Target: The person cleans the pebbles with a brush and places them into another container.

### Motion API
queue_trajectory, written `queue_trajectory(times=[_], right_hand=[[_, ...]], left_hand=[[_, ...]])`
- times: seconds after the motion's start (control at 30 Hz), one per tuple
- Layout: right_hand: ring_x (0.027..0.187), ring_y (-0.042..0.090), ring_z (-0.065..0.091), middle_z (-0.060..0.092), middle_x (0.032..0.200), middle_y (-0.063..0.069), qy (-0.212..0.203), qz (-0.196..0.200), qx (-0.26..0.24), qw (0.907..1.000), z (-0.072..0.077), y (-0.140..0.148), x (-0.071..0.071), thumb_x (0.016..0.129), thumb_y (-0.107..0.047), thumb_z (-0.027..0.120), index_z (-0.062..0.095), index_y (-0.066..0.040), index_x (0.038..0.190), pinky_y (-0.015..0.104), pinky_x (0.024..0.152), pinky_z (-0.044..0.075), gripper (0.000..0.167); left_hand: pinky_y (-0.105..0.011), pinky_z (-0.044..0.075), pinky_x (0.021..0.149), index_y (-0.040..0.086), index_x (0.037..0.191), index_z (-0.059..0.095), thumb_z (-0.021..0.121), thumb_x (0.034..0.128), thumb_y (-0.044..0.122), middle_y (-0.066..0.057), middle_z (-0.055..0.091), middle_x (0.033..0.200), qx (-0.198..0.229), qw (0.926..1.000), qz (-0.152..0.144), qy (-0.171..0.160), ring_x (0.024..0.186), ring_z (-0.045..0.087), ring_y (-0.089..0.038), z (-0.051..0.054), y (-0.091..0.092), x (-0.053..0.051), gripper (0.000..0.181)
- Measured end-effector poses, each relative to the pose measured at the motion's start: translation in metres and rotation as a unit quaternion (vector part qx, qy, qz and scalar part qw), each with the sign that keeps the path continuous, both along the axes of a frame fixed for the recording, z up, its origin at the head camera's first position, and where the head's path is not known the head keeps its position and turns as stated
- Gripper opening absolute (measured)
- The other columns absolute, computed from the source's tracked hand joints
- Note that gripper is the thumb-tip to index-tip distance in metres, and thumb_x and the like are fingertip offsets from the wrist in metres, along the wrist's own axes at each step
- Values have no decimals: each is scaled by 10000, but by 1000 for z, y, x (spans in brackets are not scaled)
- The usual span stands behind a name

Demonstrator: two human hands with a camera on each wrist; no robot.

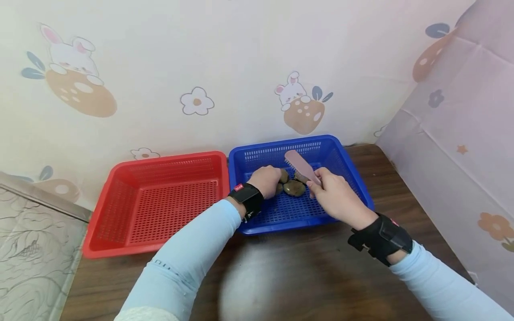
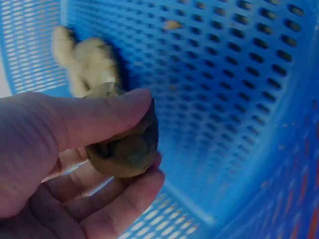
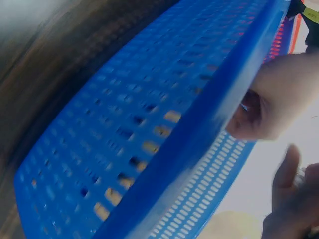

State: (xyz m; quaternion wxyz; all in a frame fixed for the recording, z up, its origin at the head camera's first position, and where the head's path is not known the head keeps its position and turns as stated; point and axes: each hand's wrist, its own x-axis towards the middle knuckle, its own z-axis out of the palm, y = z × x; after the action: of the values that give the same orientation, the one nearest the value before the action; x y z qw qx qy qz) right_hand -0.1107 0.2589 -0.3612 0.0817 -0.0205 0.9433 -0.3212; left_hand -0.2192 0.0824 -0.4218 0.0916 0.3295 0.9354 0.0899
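My left hand (image 1: 266,179) is inside the blue basket (image 1: 357,174). In the left wrist view, its thumb and fingers grip a brown, lumpy, rounded piece (image 2: 127,154) whose kind I cannot make out. More such brown lumps (image 1: 294,188) lie beside that hand on the basket floor. My right hand (image 1: 337,194) holds a pink brush (image 1: 302,165) by its handle over the lumps, bristles facing down and left. The right wrist view shows part of the right hand (image 3: 294,199) beyond the basket's rim; the brush cannot be made out there.
A red perforated basket (image 1: 172,205) stands left of the blue one, their rims close together. Both sit on a dark wooden table (image 1: 313,276) against a wall (image 1: 241,67) with rabbit prints. Another patterned wall (image 1: 453,133) rises at the right.
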Motion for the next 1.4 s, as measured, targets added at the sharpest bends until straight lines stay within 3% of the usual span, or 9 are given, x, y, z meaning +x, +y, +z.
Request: queue_trajectory(times=[0.23,0.33,0.43,0.53,0.67,0.77,0.9,1.17,1.4], right_hand=[[546,181,482,594,834,61,616,-107,-315,9975,-3,-3,8,989,-379,419,443,-95,1249,267,405,340,385],[559,178,492,603,841,68,774,-113,-433,9960,-3,-4,13,980,-397,434,448,-100,1262,263,415,355,410],[580,173,498,600,860,78,851,-143,-562,9947,-2,-5,18,972,-417,440,451,-108,1267,259,423,362,428],[563,173,488,593,871,80,900,-206,-635,9937,-1,-6,23,954,-468,448,465,-133,1267,259,406,351,459],[567,156,487,581,865,52,1015,-235,-723,9919,0,-10,27,930,-524,457,500,-176,1273,258,402,350,491],[570,142,473,544,788,36,1185,-169,-817,9894,2,-14,31,940,-507,447,534,-191,1258,253,417,349,457],[551,128,448,480,708,20,1325,-13,-820,9878,3,-22,38,951,-474,445,565,-182,1223,243,427,344,417],[492,94,427,451,626,-30,1305,296,-554,9895,4,-41,43,942,-495,449,577,-212,1169,226,407,332,385],[471,87,399,425,598,-35,1282,309,-246,9910,2,-45,41,955,-479,429,583,-176,1174,224,403,313,404]], left_hand=[[-230,376,527,118,801,546,625,786,-6,39,461,694,1204,9919,265,-300,627,445,-110,35,-20,11,148],[-216,441,557,113,877,595,705,774,76,39,539,753,2004,9744,658,-777,660,506,-122,50,-39,23,154],[-235,519,625,142,1002,647,768,769,218,50,639,888,2801,9456,1076,-1254,747,610,-108,59,-58,38,273],[-277,572,649,137,1104,629,788,754,249,-12,687,923,3683,8937,1442,-2118,749,684,-134,61,-73,53,400],[-358,588,669,104,1158,573,792,746,198,-125,708,918,4768,7955,1855,-3245,742,717,-235,56,-88,68,476],[-389,578,744,93,1169,577,772,765,190,-159,698,987,5314,7330,2058,-3714,827,712,-267,51,-95,75,459],[-383,560,812,93,1186,605,739,800,191,-164,666,1097,5713,6719,2366,-4077,929,691,-263,46,-100,82,421],[-345,548,840,101,1152,648,697,840,223,-149,648,1146,6079,6242,2516,-4214,1015,666,-278,53,-98,90,339],[-321,552,826,83,1154,657,673,853,225,-153,655,1122,6122,6192,2597,-4176,994,675,-256,60,-96,97,333]])
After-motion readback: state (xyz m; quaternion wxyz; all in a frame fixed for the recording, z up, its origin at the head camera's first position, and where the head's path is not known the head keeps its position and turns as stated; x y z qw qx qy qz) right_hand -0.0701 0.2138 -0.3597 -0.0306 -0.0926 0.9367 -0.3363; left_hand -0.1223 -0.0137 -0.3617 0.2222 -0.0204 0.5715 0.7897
